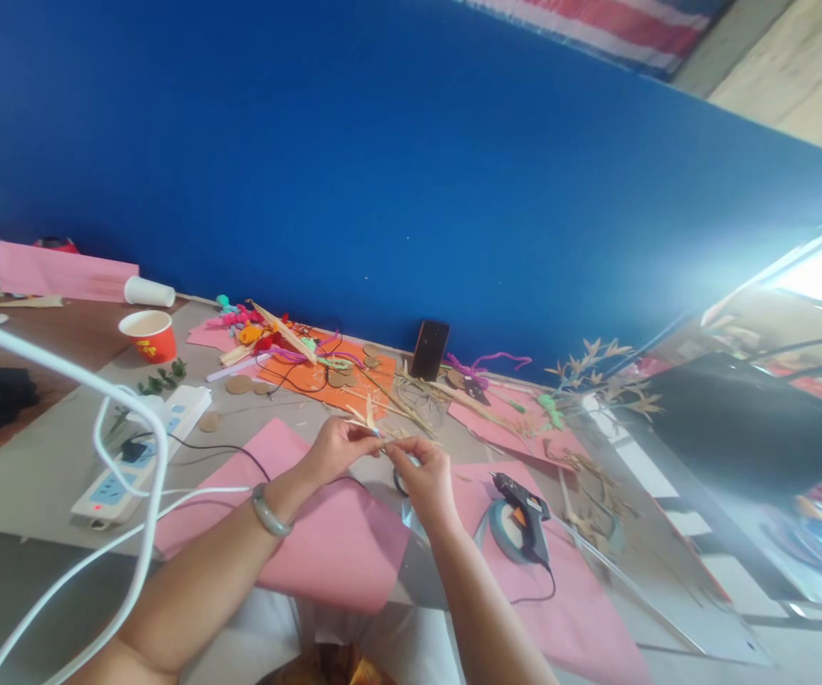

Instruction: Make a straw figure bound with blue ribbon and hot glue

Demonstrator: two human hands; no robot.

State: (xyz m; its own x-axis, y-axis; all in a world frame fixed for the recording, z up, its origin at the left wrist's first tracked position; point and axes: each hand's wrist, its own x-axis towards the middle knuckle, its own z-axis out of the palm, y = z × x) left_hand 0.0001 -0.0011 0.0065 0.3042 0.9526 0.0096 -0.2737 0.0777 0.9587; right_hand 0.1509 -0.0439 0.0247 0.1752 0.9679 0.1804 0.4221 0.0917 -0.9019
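My left hand [336, 447] and my right hand [425, 479] meet over the table, both pinching a small pale straw-like craft piece [370, 420] held between them. A grey bangle sits on my left wrist. Below the hands lies a pink paper sheet [325, 538]. A black and orange glue gun [525, 514] rests on a roll of tape just right of my right hand.
A white power strip [141, 452] with cables lies at left, near a red paper cup [148, 335]. Orange paper [325, 379] with pipe cleaners and card discs sits behind the hands. A dark phone [430, 349] leans on the blue wall. Dried twigs [596, 376] lie at right.
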